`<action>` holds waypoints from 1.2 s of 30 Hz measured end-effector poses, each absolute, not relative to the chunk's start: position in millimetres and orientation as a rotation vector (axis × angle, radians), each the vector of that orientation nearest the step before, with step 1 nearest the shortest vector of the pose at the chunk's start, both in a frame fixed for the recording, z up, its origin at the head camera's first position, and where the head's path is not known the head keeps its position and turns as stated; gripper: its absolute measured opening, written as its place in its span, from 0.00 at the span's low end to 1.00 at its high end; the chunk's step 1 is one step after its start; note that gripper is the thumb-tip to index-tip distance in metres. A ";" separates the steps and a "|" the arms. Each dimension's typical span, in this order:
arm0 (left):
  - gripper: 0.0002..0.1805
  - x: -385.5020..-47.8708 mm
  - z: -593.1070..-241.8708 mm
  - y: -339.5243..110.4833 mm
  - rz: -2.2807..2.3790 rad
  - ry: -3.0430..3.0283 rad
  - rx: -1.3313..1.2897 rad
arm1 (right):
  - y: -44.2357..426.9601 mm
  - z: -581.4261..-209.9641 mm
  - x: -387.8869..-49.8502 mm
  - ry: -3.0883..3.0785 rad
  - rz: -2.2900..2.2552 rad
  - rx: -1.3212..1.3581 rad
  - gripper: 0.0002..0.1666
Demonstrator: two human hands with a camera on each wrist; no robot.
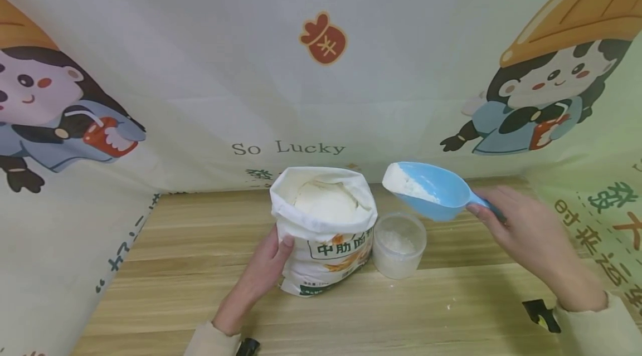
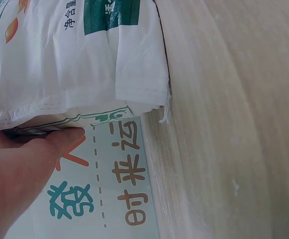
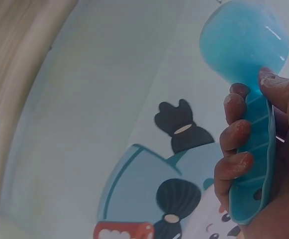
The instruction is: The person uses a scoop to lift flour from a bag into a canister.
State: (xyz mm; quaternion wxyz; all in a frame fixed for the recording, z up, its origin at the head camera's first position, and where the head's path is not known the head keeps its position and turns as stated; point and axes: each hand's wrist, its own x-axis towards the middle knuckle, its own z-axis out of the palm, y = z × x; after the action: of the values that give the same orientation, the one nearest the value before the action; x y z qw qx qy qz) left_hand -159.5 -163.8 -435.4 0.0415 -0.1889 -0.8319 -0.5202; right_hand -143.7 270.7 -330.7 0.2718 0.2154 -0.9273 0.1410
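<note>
An open white flour bag (image 1: 301, 267) with printed lettering stands on the table, its rim folded outward and white flour (image 1: 326, 203) inside. My left hand (image 1: 266, 261) grips the bag's left side, thumb on the front; its other fingers are mostly hidden. On the right, my right hand (image 1: 521, 228) holds a light-blue scoop (image 1: 446, 205) by the handle, fingers wrapped round it in the right wrist view. White flour (image 1: 407, 184) lies toward the scoop's front. The scoop is raised above a small clear tub (image 1: 398, 264), which holds some white powder and stands beside the bag.
The wooden table (image 1: 165, 278) meets a printed cloth backdrop (image 1: 225, 66) at the back and both sides. Small white specks (image 1: 448, 307) of powder dot the table in front of the tub.
</note>
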 end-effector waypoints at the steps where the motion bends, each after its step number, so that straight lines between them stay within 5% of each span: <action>1: 0.38 -159.4 -435.4 -163.8 -1.593 -2.547 -0.579 | 272.4 -332.2 -143.1 -2.491 0.380 0.585 0.13; 36: 0.41 -160.8 -435.2 -163.8 -1.603 -2.538 -0.596 | 310.0 -360.8 -122.1 -2.581 0.111 0.610 0.18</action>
State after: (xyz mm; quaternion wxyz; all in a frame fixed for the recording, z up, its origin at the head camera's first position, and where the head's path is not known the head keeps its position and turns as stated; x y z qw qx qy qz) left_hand -160.8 -163.8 -435.2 0.0408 -0.1947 -0.8286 -0.5233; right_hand -122.1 310.0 -360.8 0.2414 0.2231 -0.9435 0.0408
